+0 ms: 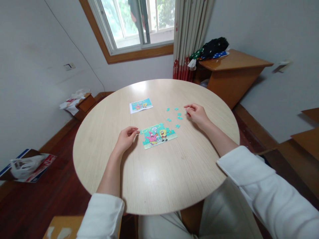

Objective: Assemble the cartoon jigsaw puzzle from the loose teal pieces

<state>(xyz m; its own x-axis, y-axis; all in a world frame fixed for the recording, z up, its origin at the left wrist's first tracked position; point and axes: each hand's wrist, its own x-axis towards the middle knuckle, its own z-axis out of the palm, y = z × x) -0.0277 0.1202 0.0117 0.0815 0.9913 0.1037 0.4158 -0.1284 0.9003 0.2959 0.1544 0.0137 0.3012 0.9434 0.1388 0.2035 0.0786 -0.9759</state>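
Note:
A partly joined jigsaw puzzle [156, 136] with cartoon figures on a teal background lies in the middle of the round table [159, 179]. Its upper edge and left side are uneven. My left hand [126, 138] rests at the puzzle's left side, fingers loosely bent, tips at or just beside its upper left edge. Several loose teal puzzle pieces [177, 126] are scattered above and to the right of the puzzle. Right of them, my right hand [196, 115] has thumb and forefinger around a small teal puzzle piece [185, 112], mostly hidden by the fingers.
A printed reference picture [141, 106] with a white border lies farther back on the table. Behind to the right stands a wooden desk [236, 61] with dark cloth [214, 48] on it. A plastic bag [27, 166] is on the floor at left.

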